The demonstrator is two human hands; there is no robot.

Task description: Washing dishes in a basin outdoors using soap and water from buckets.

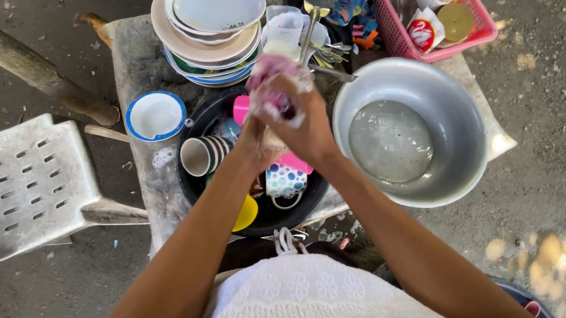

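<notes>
Plastic chair: grey, slotted seat, at the far left on the ground, well apart from the hands.
Small bowl: white with a blue rim, on the stone slab just left of the black basin.
Plate stack: plates and bowls piled at the slab's back left.
Black basin: round, holding a striped cup on its side with its mouth to the left, and a dotted mug.
Left hand: over the basin, fingers curled up around the underside of a pale cup; grip partly hidden by the other hand.
Pale cup: held between both hands above the basin; which way its mouth faces cannot be told.
Pink sponge: soapy, bunched, long axis running roughly up-down in view, at the top of the cup.
Right hand: fingers closed on the pink sponge, pressing it against the cup.
Metal basin: large, just right of the hands, with shallow cloudy water.
Pink basket: behind the metal basin, with packets inside.
</notes>
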